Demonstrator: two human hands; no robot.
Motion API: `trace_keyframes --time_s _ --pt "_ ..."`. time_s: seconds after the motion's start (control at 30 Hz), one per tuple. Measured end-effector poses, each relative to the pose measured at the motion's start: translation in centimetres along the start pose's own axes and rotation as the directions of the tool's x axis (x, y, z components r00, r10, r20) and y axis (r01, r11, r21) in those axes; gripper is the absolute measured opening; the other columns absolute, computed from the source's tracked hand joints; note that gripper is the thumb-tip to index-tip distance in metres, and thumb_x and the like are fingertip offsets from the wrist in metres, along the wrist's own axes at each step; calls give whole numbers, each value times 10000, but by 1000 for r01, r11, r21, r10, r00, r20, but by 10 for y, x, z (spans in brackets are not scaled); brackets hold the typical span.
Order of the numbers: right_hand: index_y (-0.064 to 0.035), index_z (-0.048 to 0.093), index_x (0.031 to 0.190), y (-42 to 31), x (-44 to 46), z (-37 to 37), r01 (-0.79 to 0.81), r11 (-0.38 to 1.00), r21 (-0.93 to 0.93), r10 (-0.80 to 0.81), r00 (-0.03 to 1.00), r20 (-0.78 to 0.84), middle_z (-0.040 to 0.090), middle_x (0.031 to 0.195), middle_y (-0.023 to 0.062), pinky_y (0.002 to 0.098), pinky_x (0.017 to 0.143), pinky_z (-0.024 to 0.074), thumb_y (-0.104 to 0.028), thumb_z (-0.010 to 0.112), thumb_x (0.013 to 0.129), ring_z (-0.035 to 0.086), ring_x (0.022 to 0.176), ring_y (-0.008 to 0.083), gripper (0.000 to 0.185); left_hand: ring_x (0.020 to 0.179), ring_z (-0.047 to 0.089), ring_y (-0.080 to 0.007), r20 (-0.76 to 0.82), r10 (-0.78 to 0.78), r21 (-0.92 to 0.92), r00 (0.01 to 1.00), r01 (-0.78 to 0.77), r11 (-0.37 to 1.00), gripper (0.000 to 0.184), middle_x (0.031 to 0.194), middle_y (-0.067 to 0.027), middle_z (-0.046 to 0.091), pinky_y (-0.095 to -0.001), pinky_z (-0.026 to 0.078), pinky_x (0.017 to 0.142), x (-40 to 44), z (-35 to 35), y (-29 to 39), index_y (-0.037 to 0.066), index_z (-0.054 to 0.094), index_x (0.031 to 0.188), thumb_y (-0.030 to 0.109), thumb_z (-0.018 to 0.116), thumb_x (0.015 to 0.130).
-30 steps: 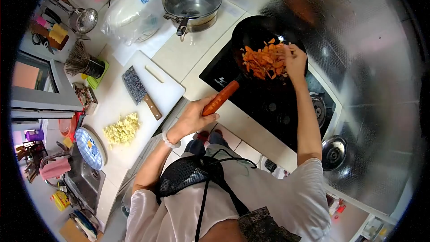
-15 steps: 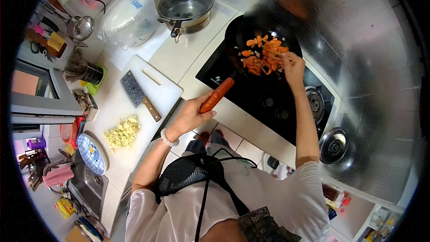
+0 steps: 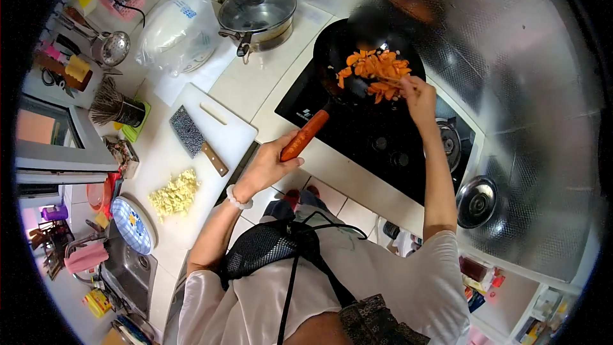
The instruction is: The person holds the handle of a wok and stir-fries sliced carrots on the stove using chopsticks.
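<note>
My left hand (image 3: 271,165) is wrapped round the reddish wooden handle (image 3: 305,135) of a black wok (image 3: 325,57) on the stove. Sliced orange carrots (image 3: 377,67) lie in the wok, with small pale pieces among them. At the wok's right side, my right hand (image 3: 418,97) is closed on thin wooden chopsticks (image 3: 388,79), whose tips are among the carrots.
Left of the stove, a white cutting board (image 3: 220,147) bears a cleaver (image 3: 196,137) and chopped pale yellow pieces (image 3: 175,195). A lidded pot (image 3: 258,16) and a plastic-wrapped bundle (image 3: 179,32) stand beyond it. A blue checked plate (image 3: 133,225) sits near the sink (image 3: 128,271).
The carrots have been shifted about in the wok, and my right hand has moved with the chopsticks. My left hand keeps its hold on the handle. The whole view has shifted slightly.
</note>
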State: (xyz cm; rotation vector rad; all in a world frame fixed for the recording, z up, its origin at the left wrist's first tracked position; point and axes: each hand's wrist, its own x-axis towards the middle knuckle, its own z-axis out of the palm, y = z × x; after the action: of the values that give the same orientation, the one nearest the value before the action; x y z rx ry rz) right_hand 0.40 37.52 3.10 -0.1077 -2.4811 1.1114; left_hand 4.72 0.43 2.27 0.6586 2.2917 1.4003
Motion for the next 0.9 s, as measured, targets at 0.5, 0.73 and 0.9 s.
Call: trace_keyframes --time_s 0.5,0.73,0.9 --pt "82 650 940 -7 -1 15 -135 953 271 141 990 -2 675 742 98 253 595 529 -283 614 916 664 645 138 368 793 619 -242 26 -131 -24 991 132 991 604 921 -203 635 -313 479 796 -1 -3 11 -14 472 1303 132 705 766" --pt "71 654 949 -12 -4 39 -69 944 322 56 997 48 675 733 105 255 603 519 -211 596 927 655 661 131 290 648 472 -107 -28 20 -5 999 -21 1000 609 759 -75 567 -262 459 648 1 1 3 14 445 1345 111 697 799" --pt "69 658 926 -36 -3 15 -175 943 284 173 984 30 677 736 94 256 588 522 -251 602 924 654 646 133 325 624 448 -104 -10 -38 -16 999 38 999 603 721 -61 515 -253 442 618 0 0 6 16 452 1340 109 695 796"
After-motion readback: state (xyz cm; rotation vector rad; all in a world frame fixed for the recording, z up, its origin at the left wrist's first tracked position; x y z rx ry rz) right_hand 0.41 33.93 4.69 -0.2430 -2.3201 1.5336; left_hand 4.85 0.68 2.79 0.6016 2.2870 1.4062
